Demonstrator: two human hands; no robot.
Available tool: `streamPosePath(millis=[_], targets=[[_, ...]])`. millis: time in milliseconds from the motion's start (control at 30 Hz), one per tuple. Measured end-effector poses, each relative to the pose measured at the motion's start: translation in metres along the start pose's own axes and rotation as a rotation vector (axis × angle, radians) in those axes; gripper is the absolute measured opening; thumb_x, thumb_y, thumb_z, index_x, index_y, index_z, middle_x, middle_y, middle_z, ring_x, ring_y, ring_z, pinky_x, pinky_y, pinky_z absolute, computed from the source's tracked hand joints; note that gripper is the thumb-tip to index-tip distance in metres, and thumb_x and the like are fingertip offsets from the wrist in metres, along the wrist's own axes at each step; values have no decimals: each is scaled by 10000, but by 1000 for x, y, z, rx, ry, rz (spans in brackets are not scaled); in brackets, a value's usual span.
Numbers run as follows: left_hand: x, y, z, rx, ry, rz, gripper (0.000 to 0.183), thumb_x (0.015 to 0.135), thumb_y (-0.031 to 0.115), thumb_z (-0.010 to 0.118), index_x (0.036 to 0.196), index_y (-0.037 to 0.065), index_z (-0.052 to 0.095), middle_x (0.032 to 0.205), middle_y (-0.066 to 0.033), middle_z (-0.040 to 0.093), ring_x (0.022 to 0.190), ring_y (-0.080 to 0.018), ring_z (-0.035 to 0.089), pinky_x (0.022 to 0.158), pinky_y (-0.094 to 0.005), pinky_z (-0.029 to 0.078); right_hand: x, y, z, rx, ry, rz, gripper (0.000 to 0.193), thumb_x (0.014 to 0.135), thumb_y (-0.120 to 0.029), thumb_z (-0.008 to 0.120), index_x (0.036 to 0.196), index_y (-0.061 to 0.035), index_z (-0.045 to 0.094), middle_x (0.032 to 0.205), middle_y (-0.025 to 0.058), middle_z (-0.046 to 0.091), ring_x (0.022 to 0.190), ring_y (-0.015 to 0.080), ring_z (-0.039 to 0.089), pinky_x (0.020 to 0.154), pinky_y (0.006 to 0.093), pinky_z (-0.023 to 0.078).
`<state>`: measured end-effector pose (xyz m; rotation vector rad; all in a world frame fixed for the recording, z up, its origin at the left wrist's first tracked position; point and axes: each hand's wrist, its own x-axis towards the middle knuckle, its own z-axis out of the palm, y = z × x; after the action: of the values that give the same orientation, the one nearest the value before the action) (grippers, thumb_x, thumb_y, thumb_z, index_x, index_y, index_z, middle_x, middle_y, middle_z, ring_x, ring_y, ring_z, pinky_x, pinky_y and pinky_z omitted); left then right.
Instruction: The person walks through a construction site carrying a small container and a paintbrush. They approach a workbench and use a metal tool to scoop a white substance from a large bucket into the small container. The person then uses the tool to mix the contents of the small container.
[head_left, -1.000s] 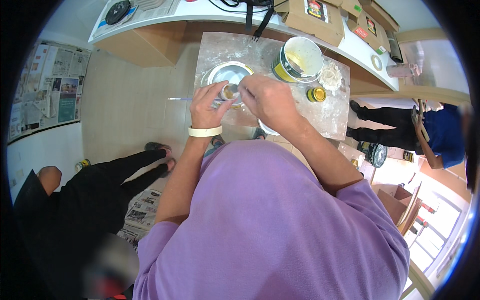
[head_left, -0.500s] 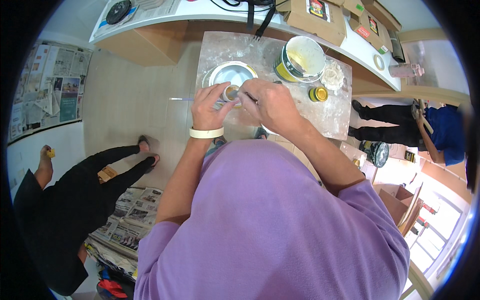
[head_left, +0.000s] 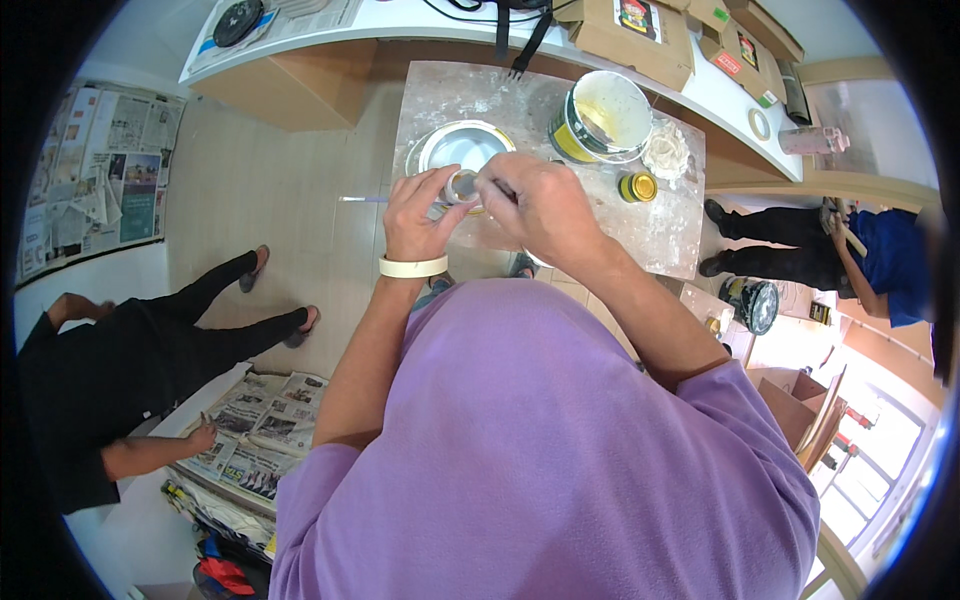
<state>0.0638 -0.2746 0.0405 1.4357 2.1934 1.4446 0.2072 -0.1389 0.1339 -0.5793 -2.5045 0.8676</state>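
My left hand (head_left: 420, 215) grips a small round pot (head_left: 462, 187) between thumb and fingers, its opening facing up. A cream ring like a roll of masking tape (head_left: 413, 267) circles my left wrist. Right beside the pot, my right hand (head_left: 545, 205) is pinched closed; what its fingers hold, if anything, is hidden. Beyond both hands stands a bucket of pale grey-blue paint (head_left: 428, 150), partly covered by them. A thin stick (head_left: 362, 199) pokes out left of my left hand; whether I hold it cannot be made out.
On the paint-stained board (head_left: 680, 235) are a yellow-smeared bucket (head_left: 612, 110), a small yellow-lidded jar (head_left: 637, 187) and a crumpled white cloth (head_left: 665, 150). A white counter (head_left: 400, 22) with cardboard boxes (head_left: 630, 45) runs behind. One person (head_left: 120, 370) is at left, another (head_left: 890, 265) at right.
My hands stay almost in place, with the small pot turned slightly. The person at left has shifted posture, lowering one hand toward the newspaper-covered surface and changing foot position.
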Motion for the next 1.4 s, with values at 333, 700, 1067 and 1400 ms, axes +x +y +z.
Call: streamPosePath(millis=[333,700,1067,1400], targets=[[-3,-1,0,-3,4,23,522,752,111,911,1255,80,775,1208,-132,771,1069,-323,693,951,-425,547,0,6,-2,-103,25,-72,107,933,-155,723,919,-51,704,868,150,708,792,378,710,690,478,560],[-5,-3,-4,6,-7,30,520,759,117,919,1257,85,773,1210,-119,775,1076,-316,697,955,-424,551,0,1,0,4,32,-27,116,924,-155,733,929,-42,708,861,156,724,763,397,704,676,480,558],[-2,2,-6,2,-35,13,510,771,99,908,1262,78,772,1208,-123,774,1068,-318,696,970,-424,545,0,-1,-1,-43,-15,-43,116,925,-157,720,901,-45,701,859,152,714,771,385,702,678,480,555],[-3,1,-8,12,-28,33,506,767,123,909,1253,78,775,1206,-124,776,1081,-321,696,967,-418,546,1,-2,-3,-5,34,-3,134,922,-171,728,889,-47,687,853,162,723,777,377,715,685,483,566]])
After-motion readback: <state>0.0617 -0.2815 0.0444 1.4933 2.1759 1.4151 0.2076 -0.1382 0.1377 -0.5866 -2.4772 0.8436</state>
